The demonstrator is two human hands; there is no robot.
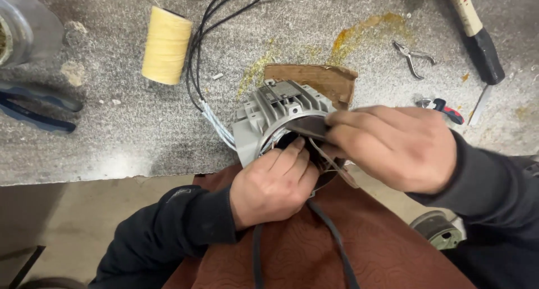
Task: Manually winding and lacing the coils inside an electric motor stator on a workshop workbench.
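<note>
A grey finned motor housing (275,112) rests at the bench edge, its open end facing me. My left hand (274,183) reaches into that opening, fingertips pressed on the dark windings inside. My right hand (393,146) pinches a dark flat strip (307,127) at the housing's rim, with a thin pale strip trailing down from it. Black wires (208,36) with pale sleeves run from the housing's left side up across the bench. A brown wooden block (320,78) lies just behind the housing.
A yellow spool of thread (167,45) stands at upper left, blue-handled pliers (33,109) at far left. Small pliers (414,58), a hammer (477,33) and a red-handled tool (446,109) lie at right. A brown cloth (314,249) covers my lap, with dark cords across it.
</note>
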